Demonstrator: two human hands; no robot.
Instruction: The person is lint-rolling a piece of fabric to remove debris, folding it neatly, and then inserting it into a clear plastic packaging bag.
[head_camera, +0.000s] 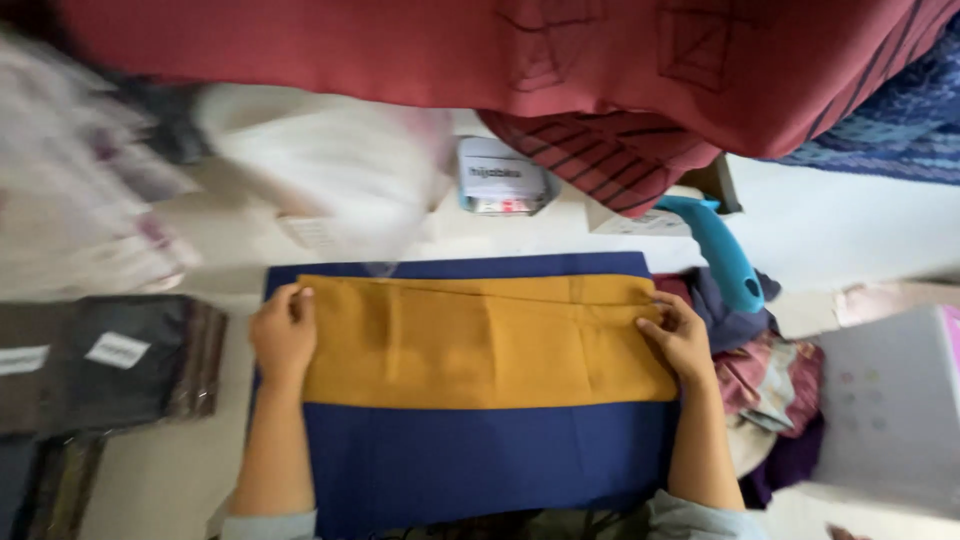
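Head view, looking straight down: a folded mustard-yellow cloth (485, 340) lies flat across the upper half of a dark blue cloth (480, 460), which is spread on the pale desk (160, 480) right in front of the person. The left hand (283, 335) has its grip closed on the yellow cloth's left edge, fingers curled over the top corner; the right hand (680, 335) pinches the right edge, thumb and fingertips pressed onto the fabric near the upper corner. Judging by the shallow creases running down it and the way it lies limp, the yellow cloth looks thin, light and soft, with no stiffness of its own, so it would sag or slide out of fold if lifted from one point; the two side edges, where the layers meet, seem the sound places to hold. It may slip a little over the smooth blue cloth beneath. Around it lie a blue iron (722, 250) to the right, crumpled fabrics (770, 385) below that, a small white packet (500, 178) above, dark wrapped packs (110, 360) at left, and red patterned cloth (480, 50) hanging overhead.
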